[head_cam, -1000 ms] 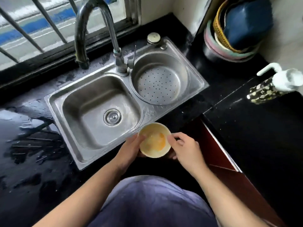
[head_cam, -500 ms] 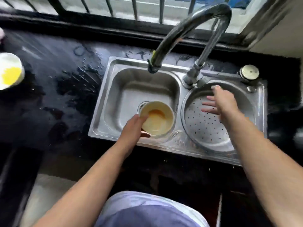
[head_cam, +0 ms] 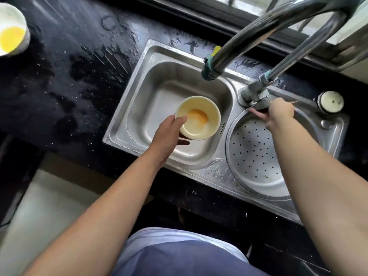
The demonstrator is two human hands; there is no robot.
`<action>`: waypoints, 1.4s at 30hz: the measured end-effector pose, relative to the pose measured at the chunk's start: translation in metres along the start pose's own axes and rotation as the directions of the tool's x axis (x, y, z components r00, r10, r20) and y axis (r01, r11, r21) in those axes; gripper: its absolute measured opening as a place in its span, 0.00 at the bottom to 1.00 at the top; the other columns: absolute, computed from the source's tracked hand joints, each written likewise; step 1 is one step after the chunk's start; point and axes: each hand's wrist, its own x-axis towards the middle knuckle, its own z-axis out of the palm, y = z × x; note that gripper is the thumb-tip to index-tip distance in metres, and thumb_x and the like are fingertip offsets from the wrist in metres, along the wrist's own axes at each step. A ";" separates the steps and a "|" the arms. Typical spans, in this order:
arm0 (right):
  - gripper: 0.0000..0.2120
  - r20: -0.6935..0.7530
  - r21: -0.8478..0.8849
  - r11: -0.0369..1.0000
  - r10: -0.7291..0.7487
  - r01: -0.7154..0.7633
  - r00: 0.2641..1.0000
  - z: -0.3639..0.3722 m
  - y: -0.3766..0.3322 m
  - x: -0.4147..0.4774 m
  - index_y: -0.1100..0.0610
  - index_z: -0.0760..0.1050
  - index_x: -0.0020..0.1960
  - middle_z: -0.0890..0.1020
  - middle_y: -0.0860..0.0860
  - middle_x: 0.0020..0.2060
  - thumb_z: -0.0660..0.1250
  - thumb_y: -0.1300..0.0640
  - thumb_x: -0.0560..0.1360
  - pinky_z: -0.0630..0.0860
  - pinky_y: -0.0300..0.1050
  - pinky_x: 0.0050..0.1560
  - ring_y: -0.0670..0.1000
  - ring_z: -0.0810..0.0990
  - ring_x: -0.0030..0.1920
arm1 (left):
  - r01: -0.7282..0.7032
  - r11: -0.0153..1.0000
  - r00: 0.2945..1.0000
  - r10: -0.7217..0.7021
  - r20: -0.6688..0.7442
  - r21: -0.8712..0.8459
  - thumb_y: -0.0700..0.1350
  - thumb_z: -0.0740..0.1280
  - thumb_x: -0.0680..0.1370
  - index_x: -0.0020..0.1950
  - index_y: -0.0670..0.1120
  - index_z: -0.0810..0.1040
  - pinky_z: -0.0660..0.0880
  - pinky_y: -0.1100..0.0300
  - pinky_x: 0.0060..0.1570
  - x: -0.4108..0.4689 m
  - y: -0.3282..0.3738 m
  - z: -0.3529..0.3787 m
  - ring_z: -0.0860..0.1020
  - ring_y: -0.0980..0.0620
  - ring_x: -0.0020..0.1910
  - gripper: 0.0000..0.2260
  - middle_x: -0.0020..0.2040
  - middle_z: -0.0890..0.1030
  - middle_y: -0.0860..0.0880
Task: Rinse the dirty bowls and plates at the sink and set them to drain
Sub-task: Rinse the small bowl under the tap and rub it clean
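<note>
A cream bowl [head_cam: 201,120] smeared with orange residue hangs over the left sink basin [head_cam: 143,116], below the tap's spout [head_cam: 209,71]. My left hand [head_cam: 169,134] grips its near rim, thumb inside. My right hand [head_cam: 278,112] is at the tap's base, fingers closed around the tap handle [head_cam: 260,105]. No water is running. A second dirty white bowl [head_cam: 12,30] with yellow residue stands at the far left of the wet black counter.
A round perforated drain basin [head_cam: 256,156] fills the right side of the steel sink. A round white cap [head_cam: 330,101] sits at its far right corner. The tall curved tap [head_cam: 278,22] arches overhead. A barred window runs behind.
My left hand carried the bowl from the sink's front edge into the left basin. My right hand let go of it and reached across the drain basin to the tap handle.
</note>
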 end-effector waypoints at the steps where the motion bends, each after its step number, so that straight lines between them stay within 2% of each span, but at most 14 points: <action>1: 0.22 0.003 0.055 0.998 0.021 -0.022 1.000 0.001 0.002 -0.003 0.64 0.64 0.74 0.77 0.60 0.63 0.53 0.67 0.81 0.86 0.56 0.42 0.60 0.84 0.47 | 0.002 1.000 1.000 -0.002 -0.001 -0.006 0.57 0.67 0.76 0.50 0.50 0.80 0.82 0.51 0.42 0.001 0.001 0.000 0.83 0.58 0.35 0.11 0.47 0.81 0.48; 3: 0.22 -0.086 0.181 0.982 0.076 -0.059 0.993 0.002 0.002 -0.005 0.64 0.67 0.70 0.82 0.60 0.55 0.49 0.70 0.79 0.85 0.60 0.37 0.62 0.86 0.39 | 0.010 1.000 1.000 -0.010 -0.001 -0.020 0.57 0.68 0.75 0.50 0.50 0.80 0.83 0.49 0.43 0.004 0.002 0.000 0.84 0.57 0.35 0.12 0.47 0.81 0.48; 5: 0.20 -0.125 0.270 0.960 0.109 -0.072 0.986 0.003 0.002 -0.004 0.63 0.70 0.65 0.83 0.61 0.55 0.48 0.69 0.78 0.85 0.61 0.35 0.64 0.87 0.33 | 0.019 1.000 1.000 -0.018 0.002 -0.022 0.57 0.68 0.75 0.51 0.50 0.80 0.84 0.47 0.45 0.007 0.004 0.001 0.85 0.56 0.36 0.12 0.48 0.81 0.47; 9: 0.17 -0.095 0.256 0.963 0.113 -0.086 0.989 0.001 0.007 -0.005 0.60 0.71 0.63 0.82 0.60 0.61 0.52 0.67 0.78 0.86 0.59 0.41 0.63 0.87 0.32 | 0.033 0.999 0.999 -0.033 0.003 -0.014 0.57 0.68 0.75 0.53 0.48 0.80 0.82 0.52 0.42 0.012 0.013 0.001 0.85 0.54 0.38 0.14 0.49 0.82 0.45; 13: 0.19 -0.065 0.228 0.969 0.108 -0.091 0.992 0.000 0.009 -0.005 0.61 0.71 0.66 0.81 0.58 0.62 0.54 0.63 0.77 0.86 0.57 0.46 0.63 0.88 0.35 | 0.043 0.999 0.999 -0.043 -0.004 -0.030 0.55 0.68 0.76 0.54 0.48 0.81 0.81 0.57 0.38 0.018 0.018 0.000 0.87 0.41 0.45 0.14 0.50 0.83 0.43; 18: 0.19 -0.071 0.220 0.970 0.117 -0.099 0.991 0.001 0.007 -0.005 0.61 0.67 0.69 0.79 0.61 0.64 0.53 0.62 0.79 0.86 0.60 0.48 0.67 0.88 0.38 | 0.047 0.999 0.999 -0.047 -0.012 -0.017 0.57 0.69 0.71 0.53 0.49 0.80 0.81 0.56 0.39 0.025 0.019 -0.005 0.86 0.54 0.38 0.16 0.50 0.84 0.45; 24: 0.17 -0.072 0.224 0.968 0.132 -0.113 0.989 0.002 0.004 -0.017 0.62 0.67 0.68 0.79 0.65 0.62 0.53 0.60 0.80 0.86 0.56 0.43 0.66 0.88 0.40 | 0.060 0.998 0.998 -0.060 -0.018 -0.004 0.55 0.68 0.73 0.54 0.46 0.79 0.82 0.54 0.41 0.031 0.018 -0.010 0.87 0.53 0.38 0.15 0.49 0.85 0.46; 27: 0.16 -0.038 0.152 0.980 0.132 -0.125 0.991 0.005 0.003 -0.035 0.60 0.69 0.65 0.83 0.65 0.55 0.55 0.53 0.82 0.86 0.54 0.43 0.63 0.89 0.42 | 0.065 0.998 0.998 -0.065 -0.017 0.016 0.55 0.68 0.74 0.54 0.47 0.79 0.82 0.54 0.42 0.034 0.015 -0.010 0.87 0.54 0.38 0.15 0.51 0.84 0.45; 29: 0.20 -0.002 -0.067 0.985 0.159 -0.159 0.987 0.009 0.002 -0.053 0.60 0.72 0.64 0.84 0.63 0.52 0.57 0.46 0.81 0.86 0.55 0.46 0.61 0.89 0.44 | 0.070 0.997 0.998 -0.070 -0.011 0.025 0.57 0.69 0.73 0.55 0.48 0.79 0.82 0.54 0.42 0.036 0.013 -0.010 0.87 0.55 0.39 0.16 0.52 0.84 0.45; 31: 0.19 0.004 -0.431 0.902 0.037 -0.031 0.999 0.018 0.006 -0.083 0.60 0.77 0.49 0.84 0.61 0.43 0.59 0.44 0.79 0.85 0.55 0.47 0.60 0.86 0.42 | 0.072 0.997 0.997 -0.071 -0.016 0.038 0.57 0.69 0.72 0.54 0.48 0.79 0.82 0.54 0.42 0.039 0.012 -0.012 0.87 0.55 0.39 0.17 0.52 0.84 0.45; 33: 0.20 0.112 -0.730 0.606 -0.351 0.317 0.930 0.029 0.018 -0.119 0.58 0.72 0.33 0.78 0.57 0.32 0.59 0.48 0.79 0.74 0.52 0.41 0.60 0.77 0.38 | 0.067 0.997 0.998 -0.066 -0.026 0.048 0.56 0.68 0.73 0.54 0.49 0.79 0.83 0.54 0.42 0.041 0.010 -0.013 0.86 0.56 0.38 0.15 0.51 0.84 0.46; 35: 0.16 0.296 -0.670 0.431 -0.591 0.604 0.750 0.044 0.028 -0.162 0.56 0.76 0.35 0.77 0.51 0.33 0.61 0.53 0.79 0.68 0.48 0.42 0.54 0.75 0.40 | 0.072 0.996 0.997 -0.069 -0.042 0.058 0.56 0.68 0.73 0.53 0.49 0.79 0.83 0.53 0.42 0.042 0.008 -0.014 0.86 0.55 0.38 0.15 0.50 0.83 0.46; 37: 0.09 0.431 -0.527 0.380 -0.651 0.760 0.624 0.059 0.033 -0.188 0.56 0.83 0.46 0.82 0.49 0.43 0.64 0.59 0.77 0.73 0.40 0.47 0.47 0.79 0.44 | 0.089 0.993 0.995 -0.085 -0.054 0.079 0.57 0.68 0.72 0.53 0.48 0.79 0.84 0.53 0.42 0.043 0.008 -0.014 0.86 0.51 0.42 0.16 0.51 0.83 0.44; 42: 0.17 0.520 -0.477 0.420 -0.574 0.772 0.633 0.087 0.028 -0.195 0.60 0.84 0.56 0.85 0.53 0.52 0.62 0.67 0.73 0.79 0.49 0.56 0.52 0.82 0.54 | 0.104 0.990 0.993 -0.099 -0.059 0.091 0.55 0.67 0.72 0.54 0.49 0.78 0.85 0.50 0.44 0.042 0.010 -0.015 0.84 0.44 0.49 0.15 0.52 0.83 0.42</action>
